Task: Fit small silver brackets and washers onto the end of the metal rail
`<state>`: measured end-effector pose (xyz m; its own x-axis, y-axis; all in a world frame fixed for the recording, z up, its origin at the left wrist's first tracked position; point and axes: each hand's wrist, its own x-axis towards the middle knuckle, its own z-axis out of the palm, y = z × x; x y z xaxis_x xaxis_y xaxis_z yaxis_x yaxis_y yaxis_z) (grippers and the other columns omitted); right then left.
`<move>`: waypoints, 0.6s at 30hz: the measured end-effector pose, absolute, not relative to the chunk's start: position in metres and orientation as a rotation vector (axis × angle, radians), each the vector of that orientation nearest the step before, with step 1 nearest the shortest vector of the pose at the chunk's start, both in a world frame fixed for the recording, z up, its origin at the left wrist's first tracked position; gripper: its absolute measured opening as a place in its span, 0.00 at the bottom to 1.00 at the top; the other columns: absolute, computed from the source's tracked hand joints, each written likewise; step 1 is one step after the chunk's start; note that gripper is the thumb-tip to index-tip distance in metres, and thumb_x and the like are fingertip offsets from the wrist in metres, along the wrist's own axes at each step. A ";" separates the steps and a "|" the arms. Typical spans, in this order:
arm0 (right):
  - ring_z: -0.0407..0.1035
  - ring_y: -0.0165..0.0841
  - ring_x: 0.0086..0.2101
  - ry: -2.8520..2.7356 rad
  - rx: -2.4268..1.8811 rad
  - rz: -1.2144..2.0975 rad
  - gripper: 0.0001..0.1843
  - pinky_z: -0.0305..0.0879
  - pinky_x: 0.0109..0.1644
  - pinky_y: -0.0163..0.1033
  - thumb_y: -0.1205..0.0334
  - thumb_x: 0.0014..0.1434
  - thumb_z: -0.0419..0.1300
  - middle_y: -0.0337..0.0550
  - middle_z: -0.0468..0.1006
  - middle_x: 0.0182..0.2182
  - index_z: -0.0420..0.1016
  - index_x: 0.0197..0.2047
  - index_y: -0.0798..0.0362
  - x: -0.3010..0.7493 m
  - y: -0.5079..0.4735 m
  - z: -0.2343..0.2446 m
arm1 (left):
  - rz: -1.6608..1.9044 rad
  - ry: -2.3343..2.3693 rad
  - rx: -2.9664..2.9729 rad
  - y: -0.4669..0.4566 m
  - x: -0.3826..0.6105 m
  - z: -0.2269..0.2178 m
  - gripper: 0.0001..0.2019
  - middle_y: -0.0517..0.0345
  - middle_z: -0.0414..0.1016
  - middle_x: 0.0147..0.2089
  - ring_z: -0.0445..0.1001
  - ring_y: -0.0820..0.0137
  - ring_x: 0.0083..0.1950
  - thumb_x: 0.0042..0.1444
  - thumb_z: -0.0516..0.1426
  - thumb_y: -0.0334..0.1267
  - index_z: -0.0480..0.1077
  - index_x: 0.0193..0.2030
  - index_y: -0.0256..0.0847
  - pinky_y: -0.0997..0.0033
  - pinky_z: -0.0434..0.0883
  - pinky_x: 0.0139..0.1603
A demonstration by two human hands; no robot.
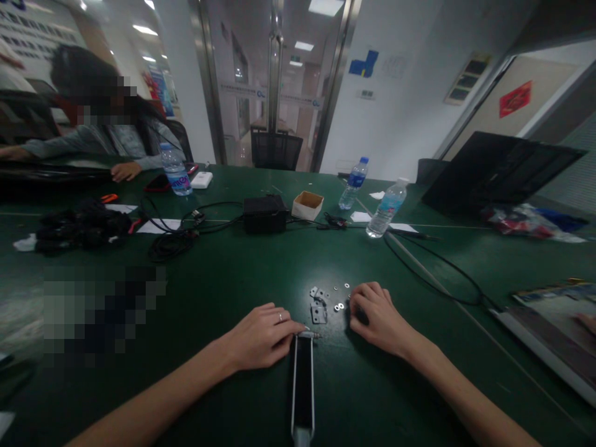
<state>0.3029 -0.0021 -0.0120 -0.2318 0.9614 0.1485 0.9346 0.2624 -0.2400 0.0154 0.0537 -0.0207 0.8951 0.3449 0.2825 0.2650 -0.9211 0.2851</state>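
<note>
A long bar [303,385] with silver edges and a dark middle points away from me on the green table. A metal shaft [313,335] lies across its far end, and my left hand [263,338] has its thumb and index finger closed on the shaft's left end. Beyond it lie metal bracket plates [319,312] with holes. Several small washers [341,306] are scattered to their right. Beside these washers, my right hand [375,316] is curled low over the table with its fingertips together; whatever they pinch is hidden.
Behind the parts stand a black box [265,214], a small open carton [308,206] and water bottles [387,208]. Cables [174,242] run across the table. At right lies a flat panel [554,329] with a person's hand on it. Another person [116,133] sits at far left.
</note>
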 end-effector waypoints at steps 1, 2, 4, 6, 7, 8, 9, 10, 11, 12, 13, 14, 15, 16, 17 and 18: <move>0.63 0.44 0.44 -2.276 -1.736 0.167 0.02 0.64 0.45 0.52 0.66 0.54 0.57 0.49 0.73 0.41 0.69 0.30 0.51 0.301 -0.003 -0.010 | 0.488 0.459 2.824 0.054 0.015 -0.021 0.12 0.55 0.75 0.38 0.72 0.69 0.36 0.61 0.53 0.29 0.71 0.51 0.38 0.69 0.67 0.38; 0.64 0.43 0.42 -2.274 -1.712 0.198 0.02 0.65 0.44 0.50 0.67 0.54 0.57 0.48 0.74 0.39 0.69 0.30 0.51 0.299 -0.004 -0.007 | 0.493 0.456 2.826 0.054 0.015 -0.021 0.12 0.55 0.75 0.38 0.72 0.69 0.36 0.61 0.53 0.29 0.71 0.51 0.38 0.70 0.67 0.38; 0.65 0.40 0.39 -2.243 -1.639 0.270 0.03 0.66 0.41 0.46 0.68 0.56 0.55 0.47 0.73 0.36 0.68 0.31 0.51 0.291 -0.007 -0.004 | 0.500 0.446 2.831 0.053 0.016 -0.021 0.12 0.55 0.75 0.37 0.71 0.69 0.36 0.61 0.53 0.29 0.71 0.51 0.38 0.70 0.67 0.37; 0.65 0.37 0.36 -2.199 -1.535 0.336 0.04 0.66 0.39 0.42 0.69 0.56 0.54 0.45 0.72 0.32 0.68 0.32 0.51 0.281 -0.011 -0.004 | 0.508 0.438 2.839 0.054 0.016 -0.022 0.12 0.55 0.74 0.37 0.71 0.69 0.36 0.61 0.53 0.29 0.71 0.50 0.38 0.71 0.66 0.36; 0.65 0.36 0.35 -2.182 -1.481 0.362 0.04 0.66 0.38 0.41 0.69 0.57 0.54 0.43 0.72 0.31 0.67 0.32 0.51 0.276 -0.014 -0.005 | 0.511 0.435 2.844 0.054 0.017 -0.023 0.12 0.55 0.74 0.37 0.71 0.69 0.35 0.61 0.53 0.29 0.71 0.50 0.38 0.71 0.66 0.36; 0.65 0.35 0.34 -2.177 -1.430 0.390 0.04 0.65 0.38 0.41 0.69 0.57 0.53 0.42 0.71 0.30 0.67 0.32 0.51 0.270 -0.016 -0.007 | 0.520 0.432 2.848 0.054 0.017 -0.023 0.12 0.55 0.74 0.36 0.71 0.69 0.35 0.61 0.53 0.29 0.71 0.50 0.38 0.71 0.66 0.36; 0.65 0.34 0.33 -2.177 -1.391 0.422 0.04 0.65 0.37 0.40 0.69 0.57 0.54 0.42 0.71 0.30 0.66 0.32 0.52 0.265 -0.018 -0.009 | 0.535 0.426 2.851 0.054 0.017 -0.024 0.12 0.55 0.74 0.36 0.71 0.69 0.35 0.61 0.52 0.29 0.71 0.50 0.37 0.70 0.66 0.36; 0.64 0.33 0.33 -2.178 -1.365 0.457 0.04 0.64 0.37 0.39 0.69 0.57 0.54 0.41 0.71 0.30 0.66 0.32 0.52 0.261 -0.020 -0.011 | 0.552 0.420 2.855 0.055 0.017 -0.025 0.12 0.55 0.74 0.36 0.71 0.69 0.35 0.61 0.52 0.29 0.71 0.50 0.37 0.70 0.66 0.36; 0.64 0.33 0.33 -2.176 -1.349 0.489 0.04 0.64 0.36 0.39 0.69 0.57 0.54 0.41 0.71 0.30 0.67 0.32 0.52 0.257 -0.021 -0.013 | 0.567 0.417 2.859 0.055 0.017 -0.025 0.12 0.55 0.74 0.35 0.71 0.69 0.35 0.61 0.52 0.28 0.72 0.49 0.37 0.70 0.66 0.36; 0.64 0.33 0.33 -2.168 -1.342 0.519 0.03 0.63 0.35 0.38 0.69 0.57 0.54 0.41 0.71 0.30 0.67 0.32 0.52 0.255 -0.022 -0.015 | 0.574 0.417 2.861 0.055 0.017 -0.026 0.12 0.55 0.74 0.35 0.71 0.69 0.35 0.61 0.52 0.28 0.72 0.49 0.37 0.69 0.66 0.36; 0.64 0.33 0.32 -2.157 -1.337 0.541 0.03 0.63 0.35 0.38 0.68 0.57 0.54 0.41 0.71 0.30 0.67 0.32 0.52 0.253 -0.023 -0.015 | 0.574 0.420 2.861 0.055 0.017 -0.026 0.12 0.55 0.74 0.35 0.71 0.69 0.35 0.60 0.52 0.28 0.72 0.49 0.37 0.69 0.66 0.36; 0.64 0.33 0.32 -2.149 -1.332 0.557 0.03 0.63 0.35 0.38 0.68 0.57 0.54 0.41 0.71 0.30 0.67 0.33 0.52 0.252 -0.023 -0.015 | 0.568 0.424 2.859 0.055 0.017 -0.026 0.12 0.55 0.74 0.36 0.71 0.69 0.35 0.60 0.53 0.28 0.72 0.49 0.37 0.69 0.66 0.36; 0.64 0.33 0.32 -2.143 -1.330 0.568 0.03 0.64 0.35 0.38 0.68 0.58 0.54 0.41 0.71 0.30 0.67 0.33 0.52 0.251 -0.023 -0.015 | 0.562 0.429 2.857 0.055 0.017 -0.026 0.12 0.55 0.74 0.36 0.71 0.69 0.35 0.60 0.53 0.28 0.72 0.49 0.38 0.69 0.66 0.36; 0.65 0.33 0.33 -2.142 -1.332 0.577 0.03 0.64 0.36 0.39 0.68 0.58 0.54 0.41 0.72 0.30 0.68 0.33 0.52 0.251 -0.023 -0.014 | 0.558 0.429 2.855 0.055 0.017 -0.026 0.12 0.55 0.74 0.36 0.71 0.69 0.35 0.60 0.53 0.28 0.72 0.49 0.38 0.70 0.66 0.36; 0.65 0.33 0.33 -2.145 -1.339 0.586 0.03 0.64 0.36 0.39 0.67 0.58 0.54 0.42 0.72 0.31 0.68 0.33 0.52 0.251 -0.023 -0.013 | 0.557 0.427 2.851 0.055 0.017 -0.026 0.12 0.56 0.74 0.36 0.71 0.69 0.34 0.60 0.53 0.28 0.71 0.49 0.38 0.70 0.66 0.36; 0.65 0.33 0.33 -2.148 -1.347 0.594 0.03 0.64 0.37 0.39 0.67 0.58 0.54 0.42 0.72 0.31 0.68 0.33 0.52 0.251 -0.022 -0.012 | 0.561 0.423 2.849 0.055 0.017 -0.026 0.12 0.56 0.74 0.36 0.71 0.69 0.35 0.60 0.54 0.28 0.71 0.49 0.38 0.70 0.66 0.36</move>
